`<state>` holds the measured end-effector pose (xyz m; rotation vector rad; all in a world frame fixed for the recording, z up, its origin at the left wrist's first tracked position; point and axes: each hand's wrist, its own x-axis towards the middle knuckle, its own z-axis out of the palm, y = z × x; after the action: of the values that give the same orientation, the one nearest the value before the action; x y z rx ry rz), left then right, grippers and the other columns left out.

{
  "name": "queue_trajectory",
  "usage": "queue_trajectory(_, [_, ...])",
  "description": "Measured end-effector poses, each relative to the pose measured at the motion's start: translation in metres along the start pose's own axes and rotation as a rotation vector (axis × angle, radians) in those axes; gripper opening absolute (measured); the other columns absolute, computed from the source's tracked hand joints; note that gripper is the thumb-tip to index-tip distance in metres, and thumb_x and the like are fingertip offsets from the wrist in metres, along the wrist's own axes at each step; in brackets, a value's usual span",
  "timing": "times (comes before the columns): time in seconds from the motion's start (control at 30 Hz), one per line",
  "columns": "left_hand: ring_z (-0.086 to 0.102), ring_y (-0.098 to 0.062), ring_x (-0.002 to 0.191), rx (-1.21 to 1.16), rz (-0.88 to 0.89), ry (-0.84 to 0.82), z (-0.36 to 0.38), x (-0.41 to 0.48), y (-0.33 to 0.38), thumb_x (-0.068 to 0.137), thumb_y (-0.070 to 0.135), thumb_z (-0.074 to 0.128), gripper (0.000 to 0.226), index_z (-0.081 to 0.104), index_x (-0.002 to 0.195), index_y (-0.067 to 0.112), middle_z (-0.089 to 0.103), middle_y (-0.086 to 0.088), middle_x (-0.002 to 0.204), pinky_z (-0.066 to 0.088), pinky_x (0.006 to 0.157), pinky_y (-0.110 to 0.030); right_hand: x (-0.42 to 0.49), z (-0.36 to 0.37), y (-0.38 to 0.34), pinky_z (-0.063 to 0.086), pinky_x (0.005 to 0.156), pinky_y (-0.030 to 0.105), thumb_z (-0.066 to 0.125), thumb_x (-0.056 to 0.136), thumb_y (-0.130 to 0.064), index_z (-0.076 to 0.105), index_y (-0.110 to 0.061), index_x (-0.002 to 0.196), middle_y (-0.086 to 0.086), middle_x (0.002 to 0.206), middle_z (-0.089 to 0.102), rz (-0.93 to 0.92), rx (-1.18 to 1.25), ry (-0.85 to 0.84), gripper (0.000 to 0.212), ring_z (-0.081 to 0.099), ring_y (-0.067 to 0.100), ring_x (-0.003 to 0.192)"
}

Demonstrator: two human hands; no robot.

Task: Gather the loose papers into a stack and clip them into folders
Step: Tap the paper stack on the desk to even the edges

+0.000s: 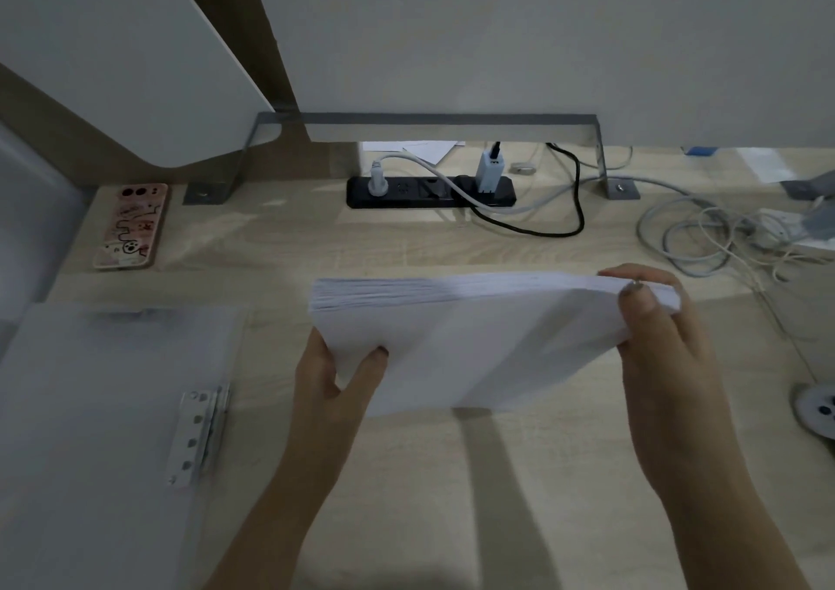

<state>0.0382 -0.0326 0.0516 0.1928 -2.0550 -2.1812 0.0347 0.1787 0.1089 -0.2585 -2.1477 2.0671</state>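
paper stack (474, 341) gripped between both hands, left hand (334, 377) at near-left corner, right hand (655, 332) pinching far-right corner, folder (99, 408) left of stack

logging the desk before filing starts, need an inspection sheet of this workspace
surface: light wood desk, in dim light
job's things: paper stack held between both hands; folder with metal clip lying at left
clutter: phone in patterned case, far left
grippers: left hand grips stack's left edge; right hand pinches its right corner
cables: power strip with plugs; tangled white cables at right
surroundings: white partition on a metal bracket
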Motion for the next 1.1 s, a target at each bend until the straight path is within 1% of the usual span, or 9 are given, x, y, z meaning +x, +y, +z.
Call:
queue_trajectory(0.1, [0.063,0.003,0.086,-0.012,-0.011,0.002,-0.001,0.002,-0.002,0.063,0.034,0.06,0.038,0.057,0.1,0.027,0.07,0.016,0.089,0.047,0.073,-0.009,0.002,0.004,0.0,0.031,0.076,0.032,0.06,0.073,-0.044,0.055,-0.026,0.072,-0.015,0.068,0.051,0.029,0.033,0.111,0.019,0.044,0.006,0.075])
queue_trajectory(0.17, [0.063,0.001,0.088,-0.01,-0.011,-0.004,-0.002,0.001,-0.003,0.063,0.034,0.06,0.038,0.058,0.101,0.027,0.07,0.017,0.091,0.048,0.074,-0.011,0.004,0.005,0.001,0.027,0.077,0.034,0.052,0.068,-0.04,0.054,-0.029,0.064,-0.014,0.069,0.045,0.052,0.052,0.147,0.012,0.039,0.011,0.079])
queue_trajectory(0.47, [0.064,0.002,0.087,-0.042,-0.015,-0.018,-0.002,0.0,0.006,0.064,0.041,0.062,0.035,0.06,0.097,0.03,0.07,0.017,0.09,0.048,0.072,-0.009,0.003,0.001,0.003,0.028,0.075,0.033,0.049,0.076,-0.039,0.054,-0.03,0.066,-0.017,0.067,0.047,0.007,0.032,0.072,0.015,0.04,0.006,0.074])
queue_trajectory(0.53, [0.063,0.007,0.079,-0.023,0.019,-0.009,-0.003,0.0,0.019,0.063,0.042,0.061,0.031,0.059,0.091,0.028,0.07,0.02,0.083,0.046,0.066,-0.006,0.002,-0.003,0.01,0.037,0.08,0.032,0.06,0.073,-0.054,0.061,-0.028,0.078,-0.015,0.079,0.057,0.01,0.041,-0.033,0.027,0.051,0.009,0.083])
queue_trajectory(0.6, [0.061,0.008,0.075,0.036,0.109,-0.035,-0.006,0.003,0.042,0.068,0.041,0.058,0.025,0.056,0.087,0.026,0.066,0.02,0.08,0.045,0.063,-0.004,0.001,-0.009,0.017,0.048,0.081,0.02,0.07,0.068,-0.053,0.069,-0.029,0.089,-0.012,0.09,0.069,0.024,0.038,-0.113,0.032,0.062,0.004,0.091])
queue_trajectory(0.7, [0.058,0.003,0.082,0.304,0.344,-0.133,-0.006,0.015,0.088,0.075,0.042,0.057,0.022,0.052,0.091,0.029,0.061,0.017,0.086,0.043,0.072,-0.007,-0.003,-0.014,0.027,0.049,0.073,0.01,0.063,0.072,-0.029,0.074,-0.03,0.087,-0.01,0.089,0.073,0.085,0.078,-0.16,0.018,0.066,0.0,0.087])
queue_trajectory(0.87, [0.059,-0.007,0.077,1.103,0.72,-0.332,0.049,0.029,0.118,0.072,0.069,0.046,0.052,0.06,0.098,0.026,0.064,0.013,0.085,0.042,0.064,-0.022,-0.003,-0.015,0.034,0.049,0.078,0.012,0.076,0.054,-0.062,0.072,-0.026,0.099,-0.005,0.101,0.073,0.118,0.088,-0.185,0.057,0.065,0.007,0.098])
queue_trajectory(1.0, [0.057,-0.018,0.053,1.262,0.787,-0.492,0.072,0.036,0.091,0.073,0.048,0.057,0.032,0.059,0.078,0.016,0.059,0.003,0.062,0.02,0.046,-0.02,-0.001,-0.013,0.036,0.05,0.078,0.013,0.073,0.063,-0.053,0.07,-0.025,0.1,-0.002,0.102,0.072,0.112,0.109,-0.171,0.047,0.066,0.009,0.097])
queue_trajectory(1.1, [0.059,-0.016,0.065,1.294,0.795,-0.561,0.069,0.038,0.094,0.084,0.041,0.045,0.025,0.057,0.09,0.02,0.06,0.005,0.076,0.026,0.053,-0.025,-0.001,-0.013,0.037,0.049,0.071,0.01,0.06,0.074,-0.027,0.067,-0.023,0.096,-0.007,0.093,0.073,0.14,0.127,-0.178,0.024,0.066,0.004,0.089])
